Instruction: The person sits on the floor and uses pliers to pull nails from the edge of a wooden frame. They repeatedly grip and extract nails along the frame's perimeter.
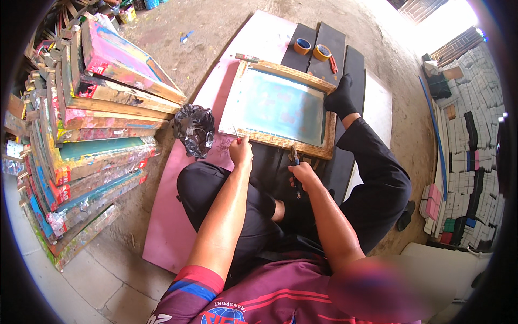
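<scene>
A wooden screen-printing frame (306, 79) with a pale blue mesh lies before me, tilted slightly to the right. My left hand (241, 153) is closed at its near left edge, around a thin tool with a slim metal shaft (236, 131) pointing up over the frame; its exact kind is unclear. My right hand (304, 174) grips dark-handled pliers (294, 156), their jaws at the frame's near rail. Beside my left hand sits crumpled black plastic (194, 131). My foot in a black sock (341, 97) rests against the frame's right side.
Stacked paint-stained frames (116, 102) fill the left side. Beyond my frame, two tape rolls (322, 52) and a red cutter (333, 65) lie on black boards (353, 70). Under them is a pink board (170, 227). White bundles (475, 140) and a blue pole (435, 129) stand at right.
</scene>
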`<state>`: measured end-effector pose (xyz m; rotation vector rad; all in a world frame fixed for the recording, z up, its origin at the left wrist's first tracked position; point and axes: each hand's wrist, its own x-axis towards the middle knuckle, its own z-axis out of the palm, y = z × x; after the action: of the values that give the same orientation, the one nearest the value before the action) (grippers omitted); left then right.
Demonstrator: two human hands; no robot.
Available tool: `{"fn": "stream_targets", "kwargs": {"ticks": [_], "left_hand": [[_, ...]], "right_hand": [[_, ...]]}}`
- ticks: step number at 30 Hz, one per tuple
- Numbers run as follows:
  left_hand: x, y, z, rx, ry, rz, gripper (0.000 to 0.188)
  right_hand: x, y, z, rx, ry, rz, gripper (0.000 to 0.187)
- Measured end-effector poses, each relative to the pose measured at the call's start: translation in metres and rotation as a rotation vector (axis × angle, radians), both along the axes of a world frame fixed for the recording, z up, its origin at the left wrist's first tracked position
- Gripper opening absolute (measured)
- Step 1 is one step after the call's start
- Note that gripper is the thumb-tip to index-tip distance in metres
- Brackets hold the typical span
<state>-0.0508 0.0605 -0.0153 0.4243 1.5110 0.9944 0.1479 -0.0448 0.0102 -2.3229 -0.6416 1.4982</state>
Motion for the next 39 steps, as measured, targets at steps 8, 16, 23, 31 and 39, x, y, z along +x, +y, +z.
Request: {"fn": "stream_targets", "kwargs": {"ticks": [8, 16, 23, 31, 39], "left_hand": [[0.002, 0.002, -0.002, 0.012, 0.000, -0.012, 0.029], [0.004, 0.001, 0.002, 0.033, 0.018, -0.048, 0.029], [0.007, 0.000, 0.005, 0.002, -0.028, -0.071, 0.025], [0.004, -0.006, 0.003, -0.002, -0.067, -0.154, 0.025], [0.014, -0.005, 0.003, 0.009, 0.036, -0.312, 0.028]], "right_hand": [[0.004, 0.002, 0.000, -0.049, -0.144, 0.062, 0.035], [-0.003, -0.012, -0.007, 0.060, -0.107, 0.000, 0.032], [0.006, -0.020, -0.024, 0.125, 0.205, -0.135, 0.028], [0.028, -0.026, -0.023, 0.164, 0.494, -0.064, 0.031], [0.037, -0.018, -0.004, 0.090, 0.318, 0.135, 0.032]]}}
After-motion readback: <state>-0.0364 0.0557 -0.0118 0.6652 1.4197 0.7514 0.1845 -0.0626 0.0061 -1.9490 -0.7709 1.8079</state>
